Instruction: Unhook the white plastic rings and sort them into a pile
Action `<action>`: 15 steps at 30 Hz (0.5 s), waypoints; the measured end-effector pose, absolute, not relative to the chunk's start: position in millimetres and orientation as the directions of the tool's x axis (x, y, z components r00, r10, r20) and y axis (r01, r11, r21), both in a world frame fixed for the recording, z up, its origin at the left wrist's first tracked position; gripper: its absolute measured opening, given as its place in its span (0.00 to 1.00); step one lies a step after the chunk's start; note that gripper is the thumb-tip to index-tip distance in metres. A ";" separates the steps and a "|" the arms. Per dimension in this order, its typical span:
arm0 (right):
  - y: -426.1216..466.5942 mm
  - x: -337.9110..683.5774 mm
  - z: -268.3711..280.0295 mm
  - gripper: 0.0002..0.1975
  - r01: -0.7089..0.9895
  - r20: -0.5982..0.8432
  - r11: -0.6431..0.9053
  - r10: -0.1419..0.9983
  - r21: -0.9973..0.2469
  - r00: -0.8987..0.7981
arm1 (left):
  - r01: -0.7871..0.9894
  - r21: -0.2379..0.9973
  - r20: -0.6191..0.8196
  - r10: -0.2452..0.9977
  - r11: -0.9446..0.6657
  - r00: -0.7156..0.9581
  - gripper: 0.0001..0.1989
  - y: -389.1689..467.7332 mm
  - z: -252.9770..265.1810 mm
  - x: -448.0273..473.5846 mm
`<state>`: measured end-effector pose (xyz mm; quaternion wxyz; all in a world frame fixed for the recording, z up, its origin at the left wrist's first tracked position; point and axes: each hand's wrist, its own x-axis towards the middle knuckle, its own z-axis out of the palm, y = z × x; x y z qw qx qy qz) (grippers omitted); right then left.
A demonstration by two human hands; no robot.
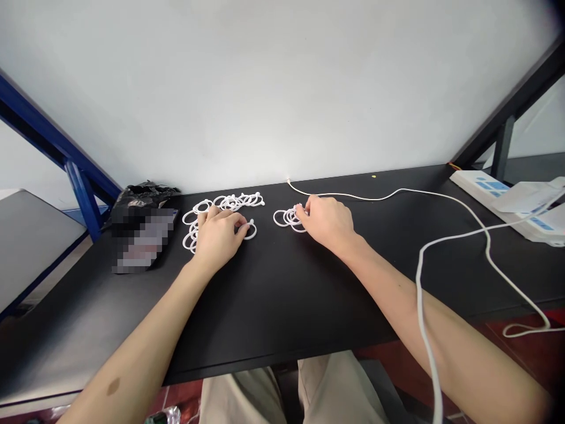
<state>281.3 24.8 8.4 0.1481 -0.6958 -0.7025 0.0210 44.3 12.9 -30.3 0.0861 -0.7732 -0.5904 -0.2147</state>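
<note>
My left hand (219,237) rests over the left side of the black table, fingers curled and thumb against the index finger. At their tips is a thin white plastic ring (253,234) with a small knob. More white rings (233,202) of the same kind lie in a curved, overlapping row behind and to the left of this hand, which partly hides them. To the right, my right hand (329,222) pinches at the edge of a small overlapping cluster of white rings (282,218); its fingertips cover part of the cluster.
A crumpled black plastic bag (143,193) and a blurred-out flat item (148,241) lie at the left. A white cable (399,190) runs across the right side and over my right forearm. White boxes with blue print (489,191) stand far right. A pale wall (282,88) closes the back.
</note>
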 end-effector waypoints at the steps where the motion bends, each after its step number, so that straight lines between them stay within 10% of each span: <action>1: 23.4 280.8 9.3 0.17 0.969 0.201 0.031 0.979 -0.245 0.020 | 0.947 0.118 0.426 0.877 -0.298 0.223 0.10 10.3 -29.1 49.4; 8: -1.3 255.1 2.6 0.20 0.775 0.222 0.419 0.908 -0.473 -0.355 | 0.889 0.116 0.473 0.812 -0.443 0.343 0.07 -3.5 -19.7 67.5; 15: -6.1 241.6 -7.4 0.14 0.739 0.210 0.432 0.901 -0.518 -0.379 | 0.863 0.121 0.486 0.787 -0.491 0.380 0.05 -4.9 -18.1 68.4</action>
